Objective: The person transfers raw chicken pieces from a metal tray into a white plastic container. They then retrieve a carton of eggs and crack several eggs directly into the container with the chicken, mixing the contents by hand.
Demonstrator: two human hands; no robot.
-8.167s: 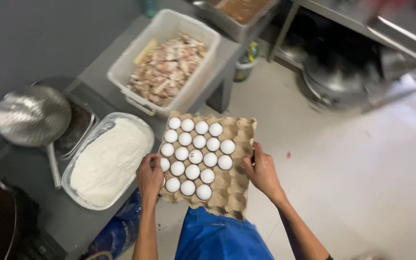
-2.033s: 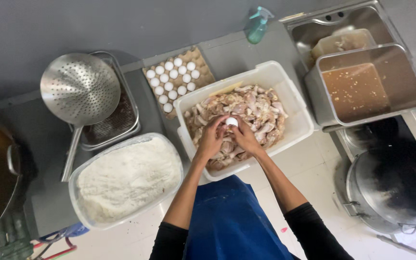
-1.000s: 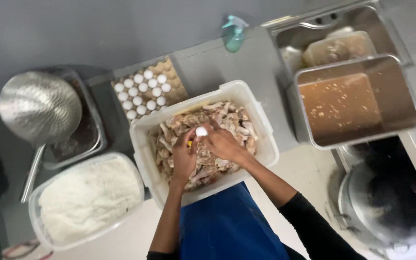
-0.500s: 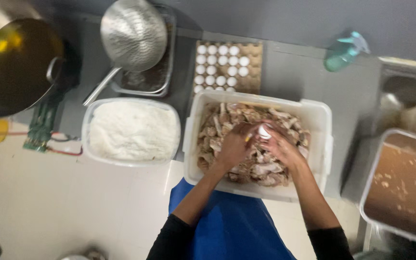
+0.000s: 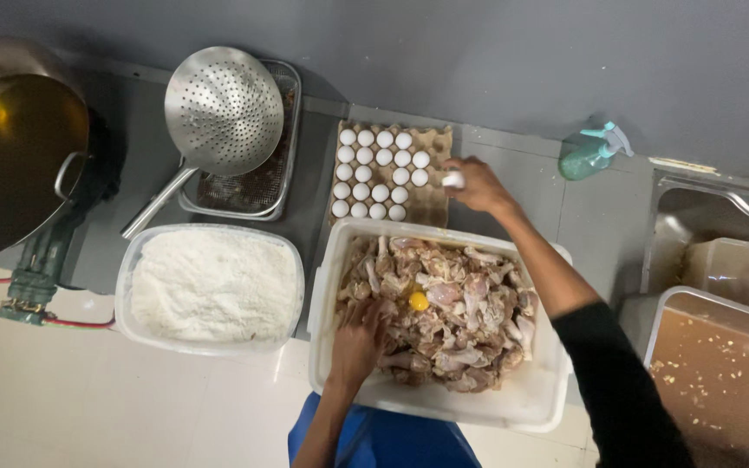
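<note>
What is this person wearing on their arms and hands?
Both hands are bare, no gloves. The right hand leads to an arm with a black long sleeve pushed up to mid-forearm. The left hand and its forearm show no sleeve. A blue garment shows below.

A grey counter [image 5: 522,165] set against a grey wall carries the things. At its left a large metal pot of oil [image 5: 10,147] is stood on a burner. A mesh tray [image 5: 257,186] with a perforated metal skimmer [image 5: 223,108] resting across it is placed beside a cardboard tray of white eggs [image 5: 387,178]. Nearer the front edge, a clear tub of white flour [image 5: 211,286] and a white tub of raw chicken pieces [image 5: 444,316] are set side by side. A green spray bottle [image 5: 589,154] is stood near the wall.
</note>
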